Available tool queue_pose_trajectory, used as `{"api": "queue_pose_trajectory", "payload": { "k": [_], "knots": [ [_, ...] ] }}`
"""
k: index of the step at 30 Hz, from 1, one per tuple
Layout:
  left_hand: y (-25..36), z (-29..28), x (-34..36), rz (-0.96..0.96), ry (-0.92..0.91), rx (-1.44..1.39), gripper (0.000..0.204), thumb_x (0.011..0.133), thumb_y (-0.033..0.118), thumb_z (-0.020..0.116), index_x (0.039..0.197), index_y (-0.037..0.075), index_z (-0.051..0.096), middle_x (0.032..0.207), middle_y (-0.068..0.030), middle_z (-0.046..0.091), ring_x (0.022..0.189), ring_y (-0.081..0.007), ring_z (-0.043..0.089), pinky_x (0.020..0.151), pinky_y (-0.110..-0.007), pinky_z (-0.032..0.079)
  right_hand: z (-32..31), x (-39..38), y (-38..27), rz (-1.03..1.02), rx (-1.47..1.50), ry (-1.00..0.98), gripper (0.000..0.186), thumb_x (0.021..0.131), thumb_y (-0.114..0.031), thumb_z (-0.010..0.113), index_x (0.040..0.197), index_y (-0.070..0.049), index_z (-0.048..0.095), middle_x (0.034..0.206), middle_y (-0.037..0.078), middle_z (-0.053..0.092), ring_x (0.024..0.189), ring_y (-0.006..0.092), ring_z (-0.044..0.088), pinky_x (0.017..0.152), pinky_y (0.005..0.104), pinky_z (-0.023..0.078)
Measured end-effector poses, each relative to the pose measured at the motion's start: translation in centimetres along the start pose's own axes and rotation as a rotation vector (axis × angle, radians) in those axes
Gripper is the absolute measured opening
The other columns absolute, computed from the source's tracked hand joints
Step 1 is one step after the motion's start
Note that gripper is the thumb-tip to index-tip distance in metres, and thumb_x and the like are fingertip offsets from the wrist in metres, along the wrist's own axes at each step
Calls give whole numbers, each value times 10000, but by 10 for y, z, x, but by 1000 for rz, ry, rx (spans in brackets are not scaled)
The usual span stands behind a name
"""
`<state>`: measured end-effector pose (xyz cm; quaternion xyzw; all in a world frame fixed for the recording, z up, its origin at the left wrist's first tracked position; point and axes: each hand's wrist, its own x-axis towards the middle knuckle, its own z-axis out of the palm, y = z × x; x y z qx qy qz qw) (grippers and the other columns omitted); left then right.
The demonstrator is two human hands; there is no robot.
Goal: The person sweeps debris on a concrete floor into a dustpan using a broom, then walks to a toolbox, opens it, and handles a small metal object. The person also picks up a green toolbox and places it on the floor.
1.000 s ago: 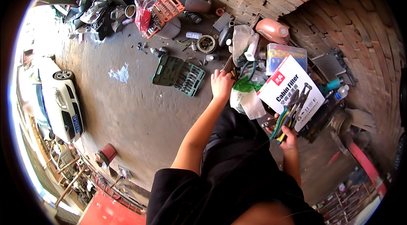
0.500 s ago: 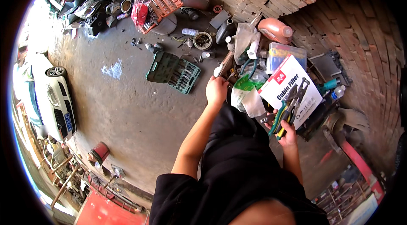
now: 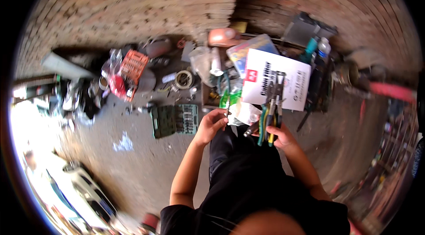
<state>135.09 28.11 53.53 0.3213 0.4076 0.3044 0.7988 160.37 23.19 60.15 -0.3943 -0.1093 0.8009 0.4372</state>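
Note:
My right hand (image 3: 282, 136) is closed round a bundle of pliers (image 3: 273, 106), heads pointing up and away from me. Some grips are green, some black and yellow. A dark cylindrical tool end (image 3: 251, 129) sticks out on the left of that hand. My left hand (image 3: 211, 125) pinches a thin, dark metal piece (image 3: 227, 113) upright between thumb and fingers; its kind is blurred. Behind the pliers lies a flat white box (image 3: 256, 64) with a red patch. A white and green plastic bag (image 3: 241, 112) lies just beyond and between my hands.
An open green socket-set case (image 3: 164, 122) is on the floor at left. Beyond it stand an orange tool case (image 3: 133, 66), a round tin (image 3: 183, 79) and an orange jug (image 3: 222, 36). A brick wall (image 3: 177, 5) bounds the far side. A white car (image 3: 86, 186) stands at lower left.
My view has turned toward the wall. My left hand has come back from the clutter's left edge and now shows a thin metal piece. The right hand keeps the pliers.

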Motion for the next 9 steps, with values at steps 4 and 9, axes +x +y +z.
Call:
{"api": "queue_pose_trajectory", "payload": {
  "k": [4,9],
  "knots": [
    [10,35,3,6,-149,152,91,872,-17,498,944,18,455,817,-70,569,734,-139,566,661,-270,475,-11,-26,9,-63,-20,-15,376,828,-67,602,1171,17,472,1105,184,581,1001,284,603,922,439,470],
    [8,77,-8,-57,-318,233,117,834,-57,415,901,39,399,819,-110,561,773,-171,568,723,-299,483,-30,-74,19,-170,-89,32,412,817,-78,634,1184,10,468,1093,173,590,993,278,607,916,421,475]
  ]
}}
